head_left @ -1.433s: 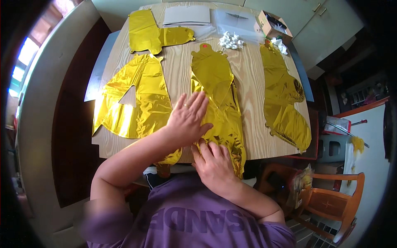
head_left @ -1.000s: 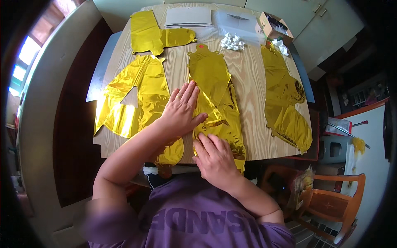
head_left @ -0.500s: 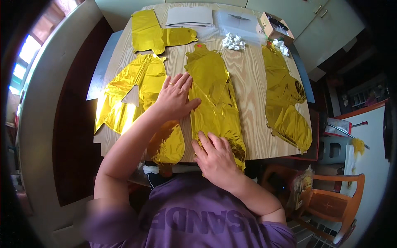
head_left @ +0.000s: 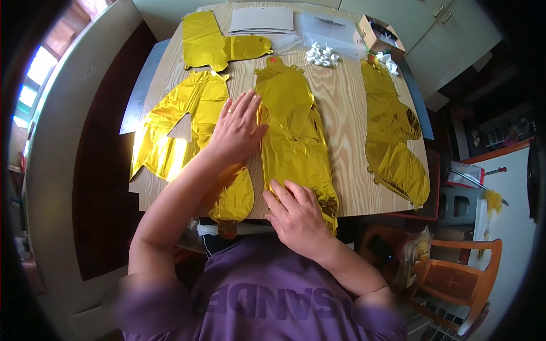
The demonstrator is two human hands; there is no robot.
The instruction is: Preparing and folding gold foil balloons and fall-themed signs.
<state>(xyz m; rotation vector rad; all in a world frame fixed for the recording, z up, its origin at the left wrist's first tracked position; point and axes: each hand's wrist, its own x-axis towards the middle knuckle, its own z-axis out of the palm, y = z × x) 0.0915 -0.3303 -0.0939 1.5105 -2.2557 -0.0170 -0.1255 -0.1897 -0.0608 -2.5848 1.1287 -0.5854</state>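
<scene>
A flat gold foil balloon (head_left: pixel 298 156), partly folded over itself, lies lengthwise before me with a red mark at its far tab. My left hand (head_left: pixel 236 128) rests along its left edge, fingers stretched out and close together, the thumb apart. On its near end lies my right hand (head_left: pixel 296 219), its fingers spread over the creased foil. To the left is another gold foil balloon (head_left: pixel 199 102) with an opening in it, partly covered by my left forearm. A rounded gold foil piece (head_left: pixel 236 196) shows beneath that forearm.
More flat gold foil balloons lie at the far left (head_left: pixel 205 45) and right (head_left: pixel 392 133) of the wooden table (head_left: pixel 350 136). Farther back are white sheets (head_left: pixel 261 21), a clear plastic bag (head_left: pixel 327 28), small white items (head_left: pixel 322 55) and a cardboard box (head_left: pixel 380 37). A wooden chair (head_left: pixel 455 278) stands at right.
My left hand has slid slightly away from me and to the left along the balloon's edge. My right hand stays in nearly the same place.
</scene>
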